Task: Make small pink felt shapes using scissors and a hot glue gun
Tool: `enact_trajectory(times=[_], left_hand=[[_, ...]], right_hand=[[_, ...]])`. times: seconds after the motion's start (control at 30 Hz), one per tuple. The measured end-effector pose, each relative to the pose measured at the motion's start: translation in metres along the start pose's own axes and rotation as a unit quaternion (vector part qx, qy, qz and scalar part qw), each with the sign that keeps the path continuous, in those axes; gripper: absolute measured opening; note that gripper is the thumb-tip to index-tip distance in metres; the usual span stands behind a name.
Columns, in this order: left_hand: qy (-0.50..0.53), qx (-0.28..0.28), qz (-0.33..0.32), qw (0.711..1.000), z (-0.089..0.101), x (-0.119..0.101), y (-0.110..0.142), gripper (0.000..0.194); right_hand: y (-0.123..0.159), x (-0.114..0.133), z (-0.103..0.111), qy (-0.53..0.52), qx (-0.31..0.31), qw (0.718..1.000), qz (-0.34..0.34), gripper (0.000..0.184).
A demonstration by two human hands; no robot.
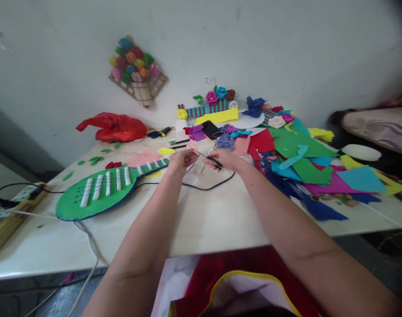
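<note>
1. The person's right hand [223, 160] is grasping a pair of scissors with black handles and slim metal blades [214, 163]; the blades slant up and leftward to the left hand [183, 160]. Whether they are spread or closed is too small to make out from here.
2. The left hand has its fingers curled in beside the blade tips. I cannot tell whether something small is pinched there.
3. The scissors are above the middle of the white tabletop [217, 215], with a thin black cable [207, 189] curving across the surface on the near side of both hands.
4. To the left lies a green, guitar-shaped craft piece with white bars across it [101, 193], its neck pointing toward the left hand.
5. Past the hands I can see a black phone [211, 129], a loose tangle of blue-grey yarn [225, 141] and a folded strip of bright yellow paper [217, 116].
6. Over on the right, sheets and scraps of green, blue, red and magenta paper [293, 143] overlap in a heap, near a white oval dish [361, 152].
7. At the back left sits a crumpled red plastic bag [116, 127]; above it, a many-coloured paper bouquet [134, 64] hangs on the wall.
</note>
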State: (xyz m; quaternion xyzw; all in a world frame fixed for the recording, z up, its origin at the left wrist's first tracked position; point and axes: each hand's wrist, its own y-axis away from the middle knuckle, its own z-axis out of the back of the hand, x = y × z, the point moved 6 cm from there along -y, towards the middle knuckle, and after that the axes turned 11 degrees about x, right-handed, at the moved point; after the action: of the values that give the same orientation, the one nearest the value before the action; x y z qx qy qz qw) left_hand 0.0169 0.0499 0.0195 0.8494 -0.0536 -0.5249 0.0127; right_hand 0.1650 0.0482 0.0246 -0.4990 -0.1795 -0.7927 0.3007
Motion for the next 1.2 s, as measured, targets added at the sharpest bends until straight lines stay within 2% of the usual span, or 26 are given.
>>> enact_trajectory(times=[0.5,0.87,1.1,1.2], left_hand=[[0.006,0.003,-0.002,1.0,0.0004,-0.0002,-0.0004,0.004],[-0.001,0.005,-0.005,1.0,0.0004,-0.0017,0.0004,0.005],[-0.012,0.015,-0.011,1.0,-0.0001,-0.0019,-0.0006,0.005],[-0.014,0.027,-0.008,0.999,-0.0003,-0.0003,-0.0027,0.004]], right_hand=[[-0.0023,-0.001,-0.001,-0.033,-0.015,0.999,0.006,0.034],[-0.0012,0.0005,0.0004,-0.021,-0.044,0.999,-0.019,0.04],[0.0003,0.0066,-0.0076,-0.074,0.012,0.997,-0.002,0.037],[-0.0003,0.0048,-0.0068,-0.079,0.015,0.997,0.006,0.039]])
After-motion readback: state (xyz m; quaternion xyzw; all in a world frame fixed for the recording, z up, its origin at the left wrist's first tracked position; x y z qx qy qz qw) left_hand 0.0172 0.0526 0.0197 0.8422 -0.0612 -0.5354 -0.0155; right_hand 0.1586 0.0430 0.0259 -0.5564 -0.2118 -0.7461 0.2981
